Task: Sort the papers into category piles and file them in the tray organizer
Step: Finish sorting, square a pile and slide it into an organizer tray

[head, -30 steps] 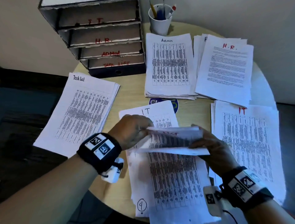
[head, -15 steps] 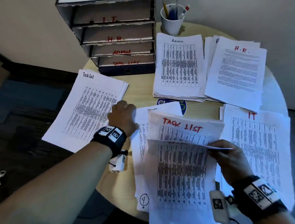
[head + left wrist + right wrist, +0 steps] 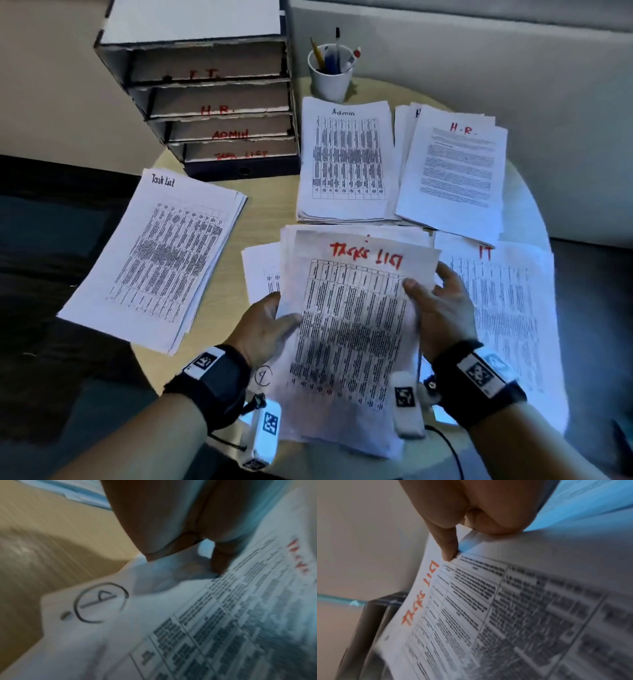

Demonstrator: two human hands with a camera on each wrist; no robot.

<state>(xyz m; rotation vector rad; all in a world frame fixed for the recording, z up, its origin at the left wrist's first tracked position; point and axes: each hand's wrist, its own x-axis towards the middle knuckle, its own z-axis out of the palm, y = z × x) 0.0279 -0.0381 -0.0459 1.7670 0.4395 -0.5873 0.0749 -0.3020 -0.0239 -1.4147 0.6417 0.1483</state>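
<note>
On the round table, both my hands hold a stack of unsorted papers (image 3: 352, 329) lifted slightly off it; the top sheet is headed "Task List" in red. My left hand (image 3: 270, 325) grips the stack's left edge, thumb on top. At the right edge my right hand (image 3: 432, 298) grips it, a thumb tip (image 3: 448, 547) pressing the top sheet (image 3: 471, 601). A sheet marked with a circled 4 (image 3: 101, 601) lies underneath. The tray organizer (image 3: 212, 102) stands at the back left, its slots labelled IT, H.R., Admin and Task List.
Sorted piles lie around: Task List (image 3: 154, 260) at the left, Admin (image 3: 346, 161) at the back centre, H.R. (image 3: 452, 171) at the back right, IT (image 3: 507, 308) at the right. A white cup of pens (image 3: 330, 75) stands beside the organizer.
My left hand has come off the table and taken the stack's left edge. The right hand has dropped the lifted sheet and now grips the stack's right edge, with the Task List sheet on top.
</note>
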